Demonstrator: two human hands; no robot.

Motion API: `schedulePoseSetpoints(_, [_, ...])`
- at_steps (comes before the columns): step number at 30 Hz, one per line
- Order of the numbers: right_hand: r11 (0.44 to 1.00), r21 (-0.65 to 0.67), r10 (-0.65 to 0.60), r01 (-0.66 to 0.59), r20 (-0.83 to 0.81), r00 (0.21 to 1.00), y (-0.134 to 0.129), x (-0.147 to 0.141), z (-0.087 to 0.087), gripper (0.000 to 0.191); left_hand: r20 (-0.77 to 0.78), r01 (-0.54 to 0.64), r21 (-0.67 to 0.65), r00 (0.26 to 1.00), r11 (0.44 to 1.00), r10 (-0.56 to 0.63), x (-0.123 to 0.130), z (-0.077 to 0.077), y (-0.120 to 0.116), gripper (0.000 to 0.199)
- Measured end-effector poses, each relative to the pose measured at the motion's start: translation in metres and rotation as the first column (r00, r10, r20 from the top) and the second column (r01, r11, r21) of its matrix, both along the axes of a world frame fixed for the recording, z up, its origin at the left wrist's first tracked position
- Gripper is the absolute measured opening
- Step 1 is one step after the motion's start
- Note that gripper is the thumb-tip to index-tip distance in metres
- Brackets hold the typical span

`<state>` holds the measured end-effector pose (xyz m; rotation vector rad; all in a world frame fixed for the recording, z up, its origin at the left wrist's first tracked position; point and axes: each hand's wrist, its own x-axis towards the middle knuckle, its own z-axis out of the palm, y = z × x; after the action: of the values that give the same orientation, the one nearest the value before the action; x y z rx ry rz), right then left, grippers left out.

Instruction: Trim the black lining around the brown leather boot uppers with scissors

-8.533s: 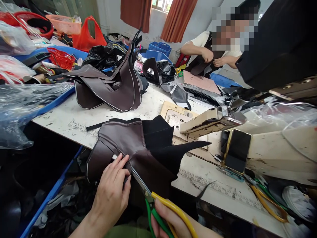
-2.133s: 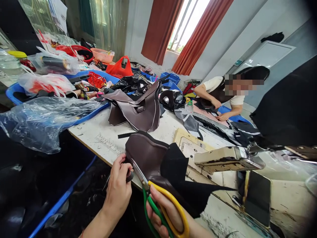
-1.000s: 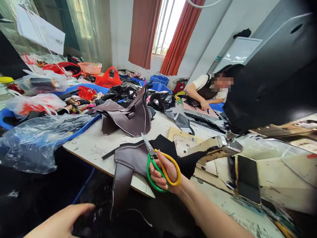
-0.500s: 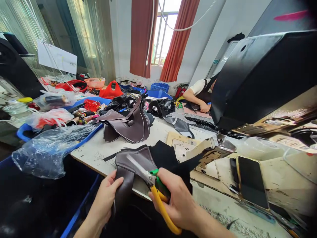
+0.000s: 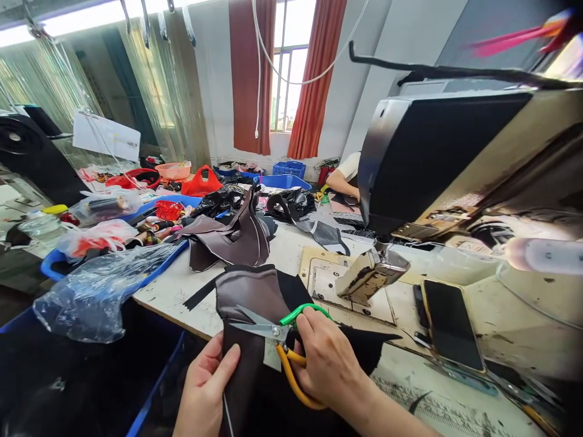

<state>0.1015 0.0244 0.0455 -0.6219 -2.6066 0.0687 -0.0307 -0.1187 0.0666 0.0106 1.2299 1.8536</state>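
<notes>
From where I stand, the left hand pinches the brown leather piece at the table edge while the right hand grips spread scissors over it, so a taut hold with the thumb clear of the blades would likely help.

A red bag sits near a pink basket, with a blue crate farther right; clear plastic drapes over a blue tub; red curtains flank the window; a phone lies at right; left, a blurred yellow-lidded shape is probably a jar
</notes>
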Motion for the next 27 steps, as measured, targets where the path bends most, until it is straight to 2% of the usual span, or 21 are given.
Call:
schedulePoseSetpoints(4, [1.0, 0.023, 0.017, -0.015, -0.057, 0.998, -0.001, 0.002, 0.0, 0.02, -0.096, 0.039, -0.022, 0.995, 0.999, -0.041, 0.001, 0.001, -0.004, 0.059])
schedulePoseSetpoints(10, [0.975, 0.214, 0.087, -0.059, -0.12, 0.989, 0.002, 0.002, -0.003, 0.019, -0.186, 0.013, -0.05, 0.982, 0.999, -0.022, 0.004, 0.005, -0.009, 0.053])
schedulePoseSetpoints(12, [0.978, 0.161, 0.154, -0.134, -0.125, 0.98, 0.004, 0.002, 0.002, 0.018, -0.156, 0.025, -0.047, 0.987, 0.999, -0.032, 0.004, 0.006, -0.008, 0.052])
schedulePoseSetpoints(14, [0.982, 0.037, 0.188, -0.184, -0.168, 0.968, 0.008, 0.004, 0.011, 0.015, -0.104, 0.024, -0.041, 0.994, 0.999, -0.028, 0.002, 0.006, -0.007, 0.051])
schedulePoseSetpoints(16, [0.989, -0.037, 0.132, -0.143, -0.21, 0.969, 0.011, 0.007, 0.02, 0.01, -0.06, 0.0, -0.032, 0.998, 0.999, -0.002, -0.001, 0.006, -0.005, 0.051])
schedulePoseSetpoints(19, [0.999, 0.033, 0.042, -0.037, -0.173, 0.984, 0.012, 0.015, 0.027, 0.009, -0.021, -0.044, -0.023, 0.999, 0.999, 0.043, -0.005, 0.007, -0.004, 0.051])
schedulePoseSetpoints(23, [0.994, 0.106, 0.04, -0.031, -0.081, 0.996, 0.009, 0.02, 0.015, 0.019, -0.036, -0.049, -0.013, 0.998, 0.999, 0.048, -0.003, 0.005, -0.003, 0.052])
schedulePoseSetpoints(27, [0.984, 0.171, 0.074, -0.049, -0.146, 0.986, 0.007, 0.022, -0.002, 0.018, -0.112, -0.024, -0.006, 0.993, 1.0, 0.024, 0.007, 0.005, -0.005, 0.045])
